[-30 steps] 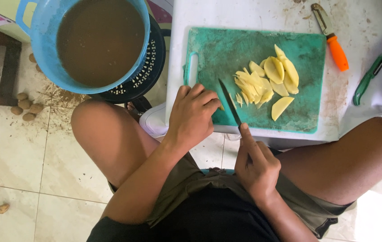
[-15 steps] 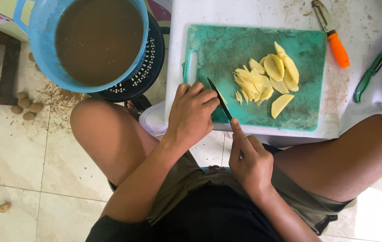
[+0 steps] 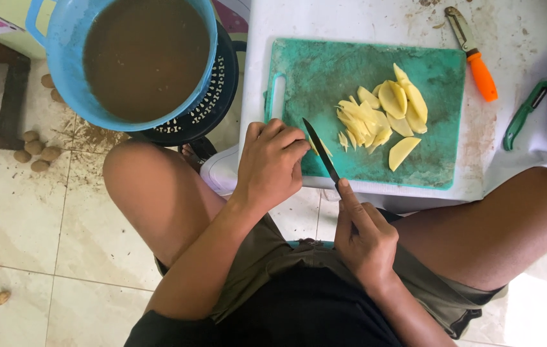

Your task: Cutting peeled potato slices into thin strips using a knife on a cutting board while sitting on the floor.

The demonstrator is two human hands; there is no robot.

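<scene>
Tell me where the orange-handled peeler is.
In the head view the orange-handled peeler lies at the upper right on the white table, just beyond the green cutting board's right corner, left of the green peeler.

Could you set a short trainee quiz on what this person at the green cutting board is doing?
1. True or false: the right hand holds a knife.
2. Which lies beside the orange-handled peeler? A) a green peeler B) a spoon C) a fork
3. What fills the blue tub?

Key: 1 true, with the blade over the cutting board, next to the left hand near the potato slices. 2 A. 3 murky brown water.
</scene>
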